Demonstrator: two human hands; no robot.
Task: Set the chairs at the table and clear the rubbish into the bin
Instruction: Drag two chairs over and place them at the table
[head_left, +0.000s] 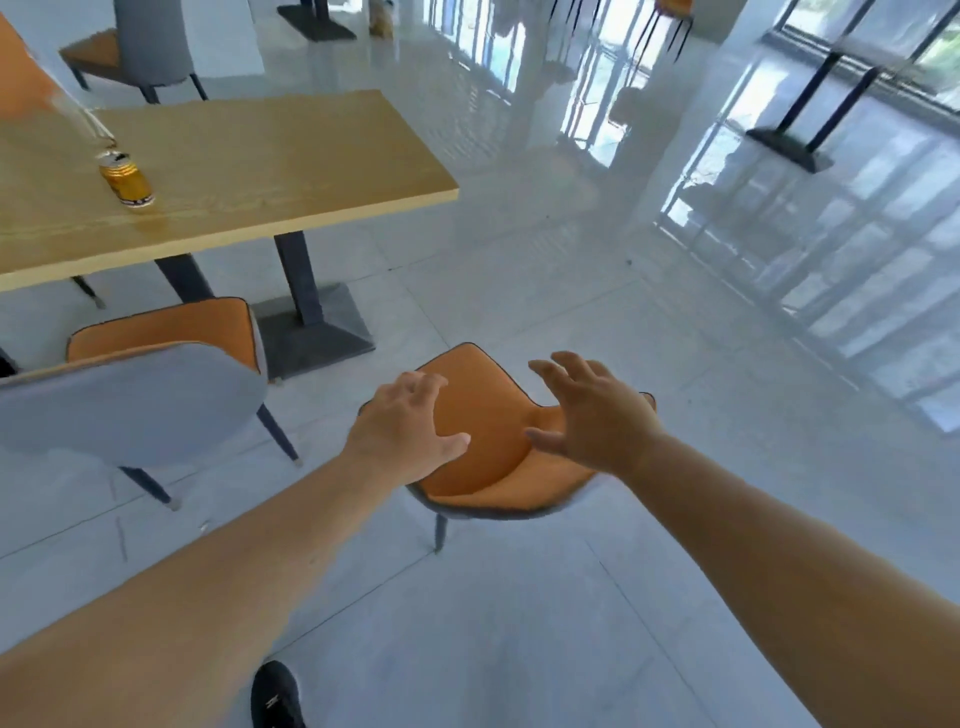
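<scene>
Both hands, left hand (402, 434) and right hand (592, 415), reached with wide, empty grip toward the stray chair (498, 457) at lower centre; next, seizing its back and sliding it under the desk (291, 171).

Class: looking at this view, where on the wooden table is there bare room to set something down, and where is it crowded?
The wooden table is bare from the gold can rightwards to its far corner. The crowded part is the left end, where the can stands beside a clear bottle.
</scene>
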